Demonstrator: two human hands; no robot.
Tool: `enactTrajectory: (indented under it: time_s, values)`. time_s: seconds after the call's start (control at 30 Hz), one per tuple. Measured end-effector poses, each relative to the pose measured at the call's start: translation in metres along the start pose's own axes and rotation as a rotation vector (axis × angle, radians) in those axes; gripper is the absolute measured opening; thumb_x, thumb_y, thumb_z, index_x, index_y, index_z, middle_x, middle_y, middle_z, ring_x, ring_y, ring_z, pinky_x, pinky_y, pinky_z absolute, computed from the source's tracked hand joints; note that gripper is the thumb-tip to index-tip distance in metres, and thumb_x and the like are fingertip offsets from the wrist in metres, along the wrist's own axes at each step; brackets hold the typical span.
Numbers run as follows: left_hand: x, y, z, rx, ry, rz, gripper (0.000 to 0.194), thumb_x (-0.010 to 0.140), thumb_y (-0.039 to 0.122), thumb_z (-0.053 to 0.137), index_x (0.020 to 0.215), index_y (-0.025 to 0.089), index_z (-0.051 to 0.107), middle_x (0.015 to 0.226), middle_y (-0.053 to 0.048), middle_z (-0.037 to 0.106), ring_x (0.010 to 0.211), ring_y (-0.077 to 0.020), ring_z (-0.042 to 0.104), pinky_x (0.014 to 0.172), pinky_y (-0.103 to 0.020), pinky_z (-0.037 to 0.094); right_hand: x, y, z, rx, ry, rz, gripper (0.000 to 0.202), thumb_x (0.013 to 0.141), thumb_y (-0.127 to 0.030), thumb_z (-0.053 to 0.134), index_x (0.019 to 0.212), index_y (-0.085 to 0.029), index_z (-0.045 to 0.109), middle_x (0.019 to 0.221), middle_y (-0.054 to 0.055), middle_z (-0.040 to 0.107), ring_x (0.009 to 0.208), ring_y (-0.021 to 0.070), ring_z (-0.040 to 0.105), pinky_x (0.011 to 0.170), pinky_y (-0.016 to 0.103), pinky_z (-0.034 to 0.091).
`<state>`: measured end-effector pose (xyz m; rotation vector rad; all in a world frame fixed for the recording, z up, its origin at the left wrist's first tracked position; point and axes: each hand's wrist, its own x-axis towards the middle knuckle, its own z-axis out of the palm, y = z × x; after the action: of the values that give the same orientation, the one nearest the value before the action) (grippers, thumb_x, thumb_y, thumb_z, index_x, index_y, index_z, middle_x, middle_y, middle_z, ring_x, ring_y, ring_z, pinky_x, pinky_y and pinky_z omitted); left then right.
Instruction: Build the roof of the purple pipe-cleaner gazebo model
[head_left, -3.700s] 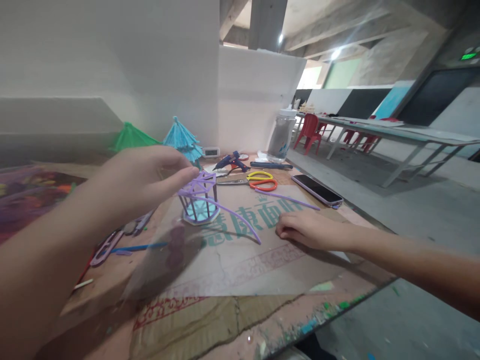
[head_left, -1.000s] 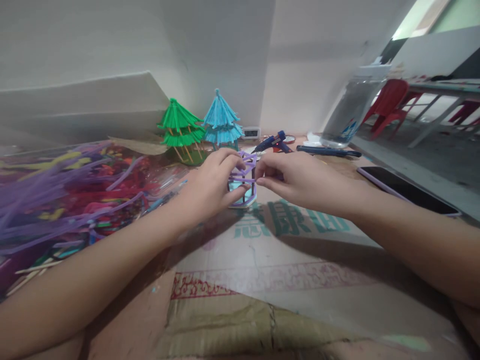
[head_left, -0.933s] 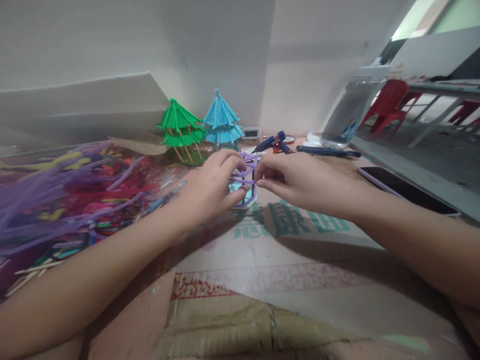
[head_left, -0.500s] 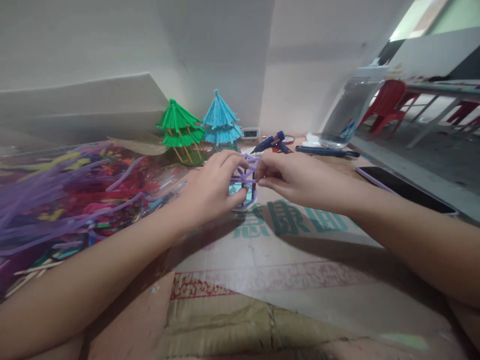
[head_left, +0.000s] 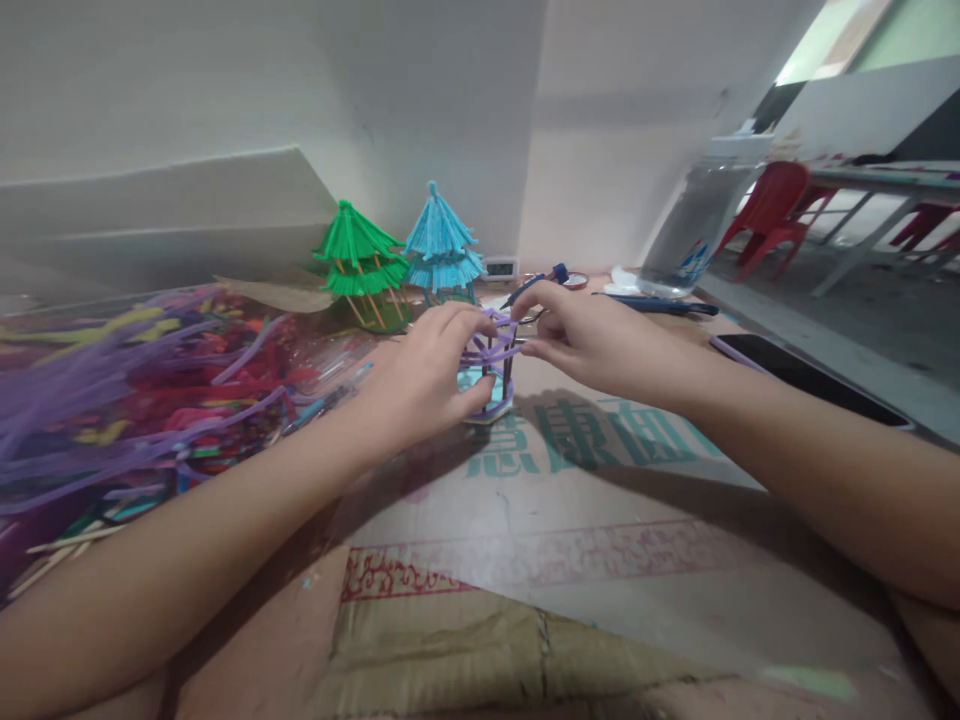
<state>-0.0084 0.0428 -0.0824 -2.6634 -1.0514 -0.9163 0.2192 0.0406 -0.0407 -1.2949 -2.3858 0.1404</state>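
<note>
Over the surface (head_left: 247,650), facing the pale wall (head_left: 435,90) up top, my left hand (head_left: 427,370) and right hand (head_left: 592,340) flank the purple model (head_left: 487,353), fingers parted.

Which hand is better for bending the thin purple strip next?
Right, probably: the right hand has fingertips by the purple strip, while the left hand cups the dark-posted purple frame.

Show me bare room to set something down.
The printed sheet is bare between its green lettering and the cardboard. The tabletop left of it is nearly bare. Crowded: the left, with purple strands; the back, with green model, blue model and bottle.
</note>
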Motion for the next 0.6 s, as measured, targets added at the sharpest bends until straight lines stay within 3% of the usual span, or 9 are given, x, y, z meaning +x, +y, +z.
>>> enactTrajectory:
  time_s: [0.1,0.27,0.37,0.6]
  values:
    - [0.0,0.0,0.0,-0.008,0.007,0.019,0.038,0.085,0.019,0.064,0.122,0.019,0.052,0.13,-0.013,0.062,0.128,-0.0301,0.057,0.111,-0.048,0.047,0.001,0.0,0.0,0.004,-0.004,-0.041,0.038,0.096,-0.025,0.06,0.134,-0.02,0.062,0.073,-0.001,0.067,0.064,0.0156,0.056,0.064,0.028,0.031]
    - [0.0,0.0,0.002,-0.027,0.015,0.025,0.034,0.085,0.018,0.063,0.117,0.019,0.052,0.127,-0.013,0.063,0.126,-0.0306,0.057,0.11,-0.049,0.047,0.003,0.002,0.003,0.027,0.039,-0.094,0.027,0.096,-0.022,0.058,0.116,-0.018,0.075,0.076,0.002,0.069,0.067,0.0143,0.056,0.066,0.028,0.034]
    - [0.001,-0.001,0.0,-0.037,0.015,0.029,0.034,0.086,0.02,0.062,0.119,0.019,0.052,0.128,-0.014,0.063,0.127,-0.0305,0.057,0.11,-0.05,0.047,0.003,0.005,0.006,0.038,0.049,-0.1,0.028,0.095,-0.021,0.058,0.115,-0.019,0.076,0.075,0.002,0.07,0.066,0.0141,0.056,0.065,0.027,0.035]
    - [0.009,-0.007,-0.025,-0.029,-0.095,0.11,0.025,0.089,0.026,0.06,0.114,0.019,0.062,0.128,-0.013,0.065,0.124,-0.03,0.058,0.109,-0.049,0.046,0.003,0.006,0.008,0.071,0.054,-0.121,0.03,0.095,-0.022,0.058,0.119,-0.021,0.076,0.08,0.002,0.072,0.068,0.0144,0.057,0.066,0.027,0.036]
